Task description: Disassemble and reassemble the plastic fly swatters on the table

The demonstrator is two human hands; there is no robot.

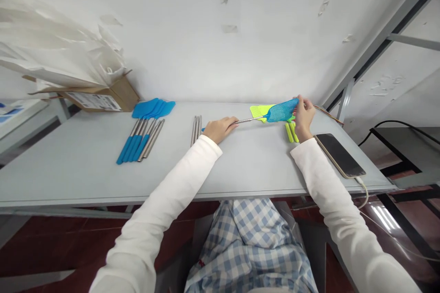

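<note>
A blue fly swatter [282, 111] with a metal rod is stretched between my two hands above the table. My left hand [220, 129] is closed around its handle end, and a bit of blue shows past the fist. At the other end, my right hand [304, 116] pinches the tip of the mesh head. Beneath it lie yellow-green swatter heads [257, 111] and yellow-green handles [292, 132]. Several metal rods [196, 129] rest just left of my left hand. Farther left is a row of blue fly swatters [134, 144], their heads [153, 108] overlapping, some rods without blue grips.
A cardboard box [117, 96] with white plastic wrapping stands at the table's back left. Near my right forearm a phone [340, 154] lies with a white cable [363, 190] plugged in. The wall [206, 55] borders the grey table [85, 178] at the back.
</note>
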